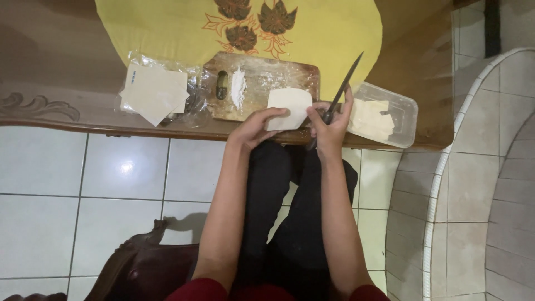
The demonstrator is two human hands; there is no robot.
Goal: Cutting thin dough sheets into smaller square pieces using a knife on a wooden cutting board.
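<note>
A pale square dough sheet lies on the near right part of a wooden cutting board. My left hand holds the sheet's near left edge with its fingers. My right hand grips a dark knife whose blade points up and away to the right, while its fingers touch the sheet's right edge. On the board's left part sit a small line of white flour and a dark oval hole.
A clear plastic bag with several pale sheets lies left of the board. A clear plastic box with cut sheets stands to the right. A yellow embroidered cloth covers the wooden table. White floor tiles and a wooden chair are below.
</note>
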